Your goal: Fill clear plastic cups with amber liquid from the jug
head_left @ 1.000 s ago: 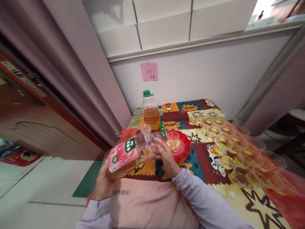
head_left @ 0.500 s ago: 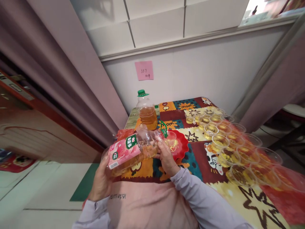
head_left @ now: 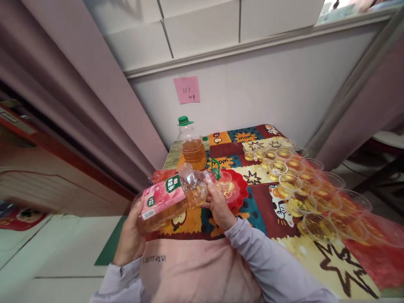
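A large clear juice bottle (head_left: 167,195) with a pink label lies tilted across both hands, its neck toward the right. Amber juice shows inside it. My left hand (head_left: 131,235) is closed around the bottle's base, and my right hand (head_left: 219,208) grips it near the neck. A green carry ring (head_left: 215,168) hangs at the neck. Beneath the mouth, a clear plastic cup (head_left: 224,179) sits on a red scalloped plate (head_left: 241,195), partly hidden by the bottle. Whether juice is flowing I cannot tell.
Behind stands a second juice bottle (head_left: 193,149) with a green cap, partly full. Several clear cups of yellow juice (head_left: 290,185) crowd the right side of the patterned tablecloth (head_left: 259,206). A green cap (head_left: 205,139) lies at the back. A wooden door (head_left: 63,181) is at left.
The view has shifted slightly, so everything sits a little further left and higher. Both hands keep their hold on the tilted bottle.
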`<action>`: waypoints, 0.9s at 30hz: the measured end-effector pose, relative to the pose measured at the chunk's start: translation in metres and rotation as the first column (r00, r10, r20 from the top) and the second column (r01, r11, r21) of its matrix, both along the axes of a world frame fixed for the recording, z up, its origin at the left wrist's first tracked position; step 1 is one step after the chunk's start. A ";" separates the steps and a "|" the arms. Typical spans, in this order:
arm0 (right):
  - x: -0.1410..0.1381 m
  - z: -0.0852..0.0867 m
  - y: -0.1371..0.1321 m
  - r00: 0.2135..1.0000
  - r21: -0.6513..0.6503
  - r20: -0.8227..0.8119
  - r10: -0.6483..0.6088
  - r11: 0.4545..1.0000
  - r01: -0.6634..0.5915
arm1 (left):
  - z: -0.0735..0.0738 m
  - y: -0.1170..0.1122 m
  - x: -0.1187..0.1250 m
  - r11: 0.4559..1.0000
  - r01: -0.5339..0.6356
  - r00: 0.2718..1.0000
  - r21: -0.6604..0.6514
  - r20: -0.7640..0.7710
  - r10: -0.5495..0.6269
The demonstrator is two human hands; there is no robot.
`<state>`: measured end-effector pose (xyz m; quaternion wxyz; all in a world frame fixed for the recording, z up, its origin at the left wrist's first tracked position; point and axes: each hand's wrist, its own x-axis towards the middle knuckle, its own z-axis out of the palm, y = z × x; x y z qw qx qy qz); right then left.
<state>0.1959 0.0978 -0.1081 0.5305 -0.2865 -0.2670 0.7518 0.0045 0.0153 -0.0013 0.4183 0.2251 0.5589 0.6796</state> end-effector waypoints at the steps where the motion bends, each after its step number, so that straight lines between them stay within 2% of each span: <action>1: 0.000 0.000 0.000 1.000 0.003 -0.003 0.004 1.000 -0.004 | 0.001 0.000 0.000 1.000 0.005 1.000 0.000 0.003 -0.005; 23: -0.001 0.002 0.003 0.998 -0.043 -0.065 -0.003 0.999 0.000 | 0.020 0.005 0.006 0.990 0.059 0.998 -0.130 -0.025 -0.063; 27: -0.002 0.003 0.003 0.996 -0.041 -0.087 -0.004 0.999 0.001 | 0.025 0.006 0.009 0.992 0.069 0.996 -0.107 -0.048 -0.074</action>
